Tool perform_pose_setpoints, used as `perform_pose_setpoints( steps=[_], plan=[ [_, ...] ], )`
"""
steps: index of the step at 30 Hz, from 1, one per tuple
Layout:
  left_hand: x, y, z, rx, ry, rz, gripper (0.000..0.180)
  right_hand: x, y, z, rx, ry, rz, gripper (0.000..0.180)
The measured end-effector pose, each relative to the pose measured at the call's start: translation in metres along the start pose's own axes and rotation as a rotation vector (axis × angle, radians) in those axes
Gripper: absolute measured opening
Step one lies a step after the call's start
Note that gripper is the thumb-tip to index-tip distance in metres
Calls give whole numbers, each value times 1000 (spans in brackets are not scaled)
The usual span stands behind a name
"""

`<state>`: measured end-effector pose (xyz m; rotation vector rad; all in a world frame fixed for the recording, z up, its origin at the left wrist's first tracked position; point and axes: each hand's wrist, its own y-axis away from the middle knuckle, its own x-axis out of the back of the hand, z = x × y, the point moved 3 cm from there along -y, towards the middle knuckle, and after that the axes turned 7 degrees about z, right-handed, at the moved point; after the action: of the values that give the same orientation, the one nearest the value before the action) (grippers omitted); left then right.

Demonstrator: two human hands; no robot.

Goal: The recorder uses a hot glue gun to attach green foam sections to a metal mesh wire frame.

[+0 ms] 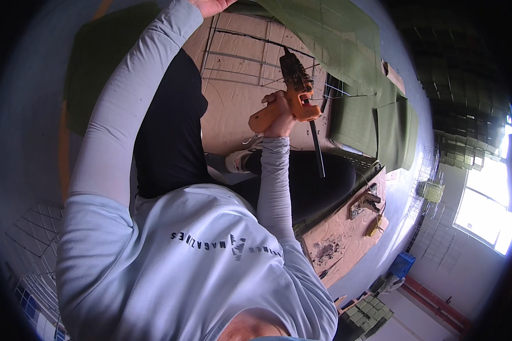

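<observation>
My right hand (279,117) is wrapped round the handle of an orange hot glue gun (299,94). Its dark, dirty nozzle end points up toward the top of the view, over a wire grid frame (236,57). A long black glue stick (317,149) sticks out of the gun's back. At the top edge, my left hand (211,5) reaches to the far side, close to the green mesh fabric (338,40). Its fingers are mostly cut off by the picture's edge, so what they touch is hidden. The fabric hangs partly over the wire frame.
Brown cardboard (227,108) lies beneath the frame. More green fabric (375,128) drapes at the right. Beside my leg, a stained cardboard box (338,241) carries small tools. Wire grids (37,233) stand at the left, and a blue crate (402,264) sits farther right.
</observation>
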<state>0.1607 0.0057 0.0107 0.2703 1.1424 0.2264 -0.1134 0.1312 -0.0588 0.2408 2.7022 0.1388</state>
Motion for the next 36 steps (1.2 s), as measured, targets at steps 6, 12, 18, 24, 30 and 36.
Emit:
perform_pose_setpoints(
  steps=[6, 12, 18, 24, 30, 36],
  plan=[
    [-1, -2, -2, 3, -5, -22, 11, 13, -6, -3, -12, -14, 89, 10],
    [1, -4, -2, 12, -19, -41, 11, 0, 2, 5, -33, -20, -18, 13],
    [1, -3, -2, -1, -41, -27, 11, -9, 5, 13, -38, -3, -70, 13],
    [-1, -3, -3, -3, -23, -34, 11, -25, 14, 15, -66, 34, -99, 9],
    [0, -4, -3, -5, -19, -29, 11, -32, 17, 18, -61, 142, -168, 15],
    [1, -4, -2, -3, -14, -21, 11, -38, 22, 20, -76, 101, -165, 11]
  ],
)
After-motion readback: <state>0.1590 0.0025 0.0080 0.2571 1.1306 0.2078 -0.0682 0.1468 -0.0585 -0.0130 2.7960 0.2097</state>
